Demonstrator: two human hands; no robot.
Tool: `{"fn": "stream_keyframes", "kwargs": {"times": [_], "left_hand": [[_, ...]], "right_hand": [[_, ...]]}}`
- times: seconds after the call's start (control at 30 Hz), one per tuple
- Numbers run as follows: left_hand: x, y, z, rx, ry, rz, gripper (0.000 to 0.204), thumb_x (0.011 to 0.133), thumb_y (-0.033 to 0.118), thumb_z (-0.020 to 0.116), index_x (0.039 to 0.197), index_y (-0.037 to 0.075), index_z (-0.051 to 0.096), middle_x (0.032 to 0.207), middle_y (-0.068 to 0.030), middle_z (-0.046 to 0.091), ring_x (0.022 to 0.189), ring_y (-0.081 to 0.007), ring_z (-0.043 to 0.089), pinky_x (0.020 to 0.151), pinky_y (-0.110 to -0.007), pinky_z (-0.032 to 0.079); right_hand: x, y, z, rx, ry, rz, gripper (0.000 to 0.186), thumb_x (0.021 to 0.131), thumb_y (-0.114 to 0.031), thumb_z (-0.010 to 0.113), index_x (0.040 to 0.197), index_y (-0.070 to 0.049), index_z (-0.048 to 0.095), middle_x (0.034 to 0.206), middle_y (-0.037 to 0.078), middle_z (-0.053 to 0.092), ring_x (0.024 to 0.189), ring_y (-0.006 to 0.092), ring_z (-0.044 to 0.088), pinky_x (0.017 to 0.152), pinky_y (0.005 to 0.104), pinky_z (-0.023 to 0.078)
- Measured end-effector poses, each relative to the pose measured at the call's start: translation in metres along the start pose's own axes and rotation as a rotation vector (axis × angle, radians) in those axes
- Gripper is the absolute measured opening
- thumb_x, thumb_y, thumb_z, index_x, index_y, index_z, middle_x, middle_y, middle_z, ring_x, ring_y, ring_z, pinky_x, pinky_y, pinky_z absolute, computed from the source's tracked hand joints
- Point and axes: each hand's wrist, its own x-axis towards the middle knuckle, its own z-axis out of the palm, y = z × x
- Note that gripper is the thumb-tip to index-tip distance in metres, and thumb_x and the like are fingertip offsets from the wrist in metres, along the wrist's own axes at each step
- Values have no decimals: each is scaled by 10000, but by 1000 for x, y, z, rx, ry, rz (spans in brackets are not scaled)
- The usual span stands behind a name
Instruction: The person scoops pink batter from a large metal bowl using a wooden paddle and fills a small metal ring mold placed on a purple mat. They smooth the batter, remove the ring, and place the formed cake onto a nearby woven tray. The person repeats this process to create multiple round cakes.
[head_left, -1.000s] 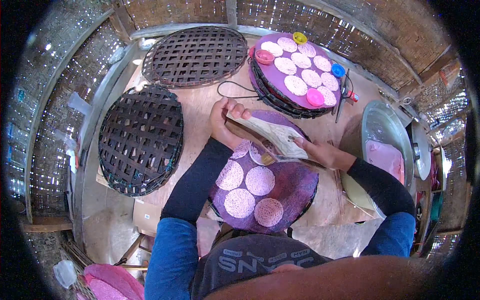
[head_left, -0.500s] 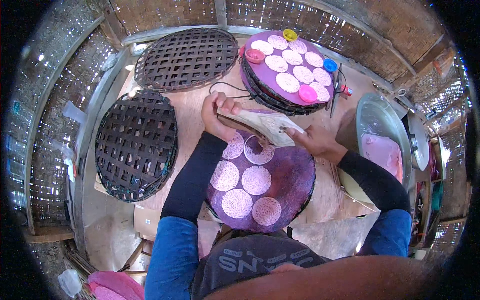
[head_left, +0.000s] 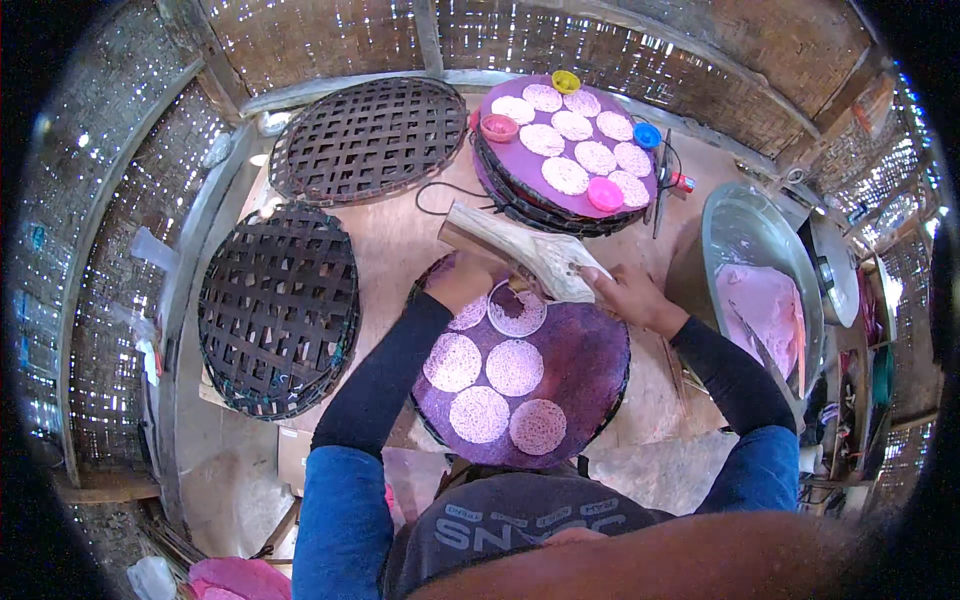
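Observation:
A pale wooden press [head_left: 545, 255], long and thick like a piece of timber, hangs slanting above the near round purple mat [head_left: 585, 370]. My right hand [head_left: 638, 300] grips its right end, thumb on top. Under its left end is my left hand [head_left: 466, 280], whose fingers are hidden by the wood and the hand's own back. Directly below the press, a thin white ring [head_left: 535, 327] rests on the mat with pink strands filling part of it. Several flat pink lacy rounds, such as one round [head_left: 514, 366], lie on the mat beside and nearer than the ring.
A stacked tray [head_left: 520, 185] at the back holds more lacy rounds and small coloured cups, including a yellow cup [head_left: 565, 82]. Two dark woven trays [head_left: 280, 310] lie at left. On the right stands a green basin [head_left: 712, 240] with pink dough [head_left: 760, 300].
My left hand has let go of the press's left end and moved down beneath it. The right hand still holds the other end. The view has shifted slightly.

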Motion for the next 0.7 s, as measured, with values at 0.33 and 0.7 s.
{"fn": "stream_keyframes", "kwargs": {"times": [0.33,0.7], "left_hand": [[-10,48,18,480,-75,-211,285,818,133,436,1043,169,606,1052,-139,516,992,-338,428,821,-455,332],[-37,126,-37,841,206,-89,447,688,300,656,1076,91,585,1143,-88,500,1095,-289,390,875,-434,314]], "right_hand": [[2,17,8,157,150,47,749,814,-656,394,618,39,593,527,103,526,510,197,544,503,364,410],[-27,-22,-9,162,225,-31,763,820,-679,333,775,19,641,567,87,544,566,183,556,544,351,424]]}}
